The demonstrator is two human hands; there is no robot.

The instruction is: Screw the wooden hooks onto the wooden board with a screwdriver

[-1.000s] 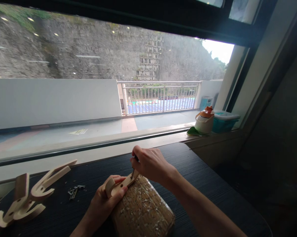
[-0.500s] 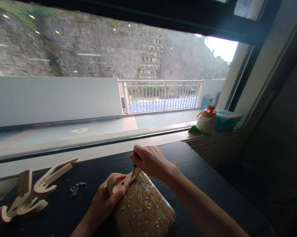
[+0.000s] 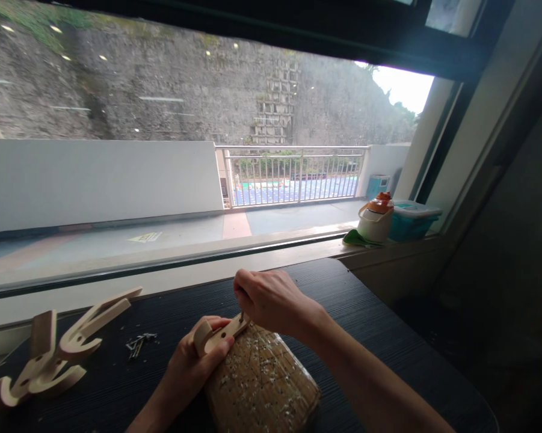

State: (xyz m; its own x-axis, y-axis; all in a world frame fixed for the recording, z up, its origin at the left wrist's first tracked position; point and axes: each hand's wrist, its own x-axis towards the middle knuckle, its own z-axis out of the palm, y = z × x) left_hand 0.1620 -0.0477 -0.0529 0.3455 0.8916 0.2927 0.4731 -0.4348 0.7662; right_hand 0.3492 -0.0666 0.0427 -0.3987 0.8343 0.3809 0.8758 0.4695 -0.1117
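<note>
My left hand (image 3: 198,355) is closed on a pale wooden hook (image 3: 228,332) with dark holes along its flat back, pressing it against a brown block. That block (image 3: 261,379) is wrapped in shiny clear tape and pitted with many small holes. Above the hook's far end, my right hand (image 3: 264,297) is a fist around a screwdriver (image 3: 242,317); only its thin dark shaft shows, pointing down at the hook, while the handle is hidden in the fingers. Whether a screw sits under the tip cannot be made out.
On the black table (image 3: 370,343), a small pile of screws (image 3: 139,344) lies left of my hands. Several more wooden hooks (image 3: 79,340) are heaped farther left. On the windowsill stand an orange-topped bottle (image 3: 376,219) and a teal box (image 3: 412,221), by a green leaf-shaped thing (image 3: 358,238).
My right hand has rotated and shifted slightly down and left, with the fingers now hiding more of the screwdriver. My left hand, the hook and the block stay almost the same.
</note>
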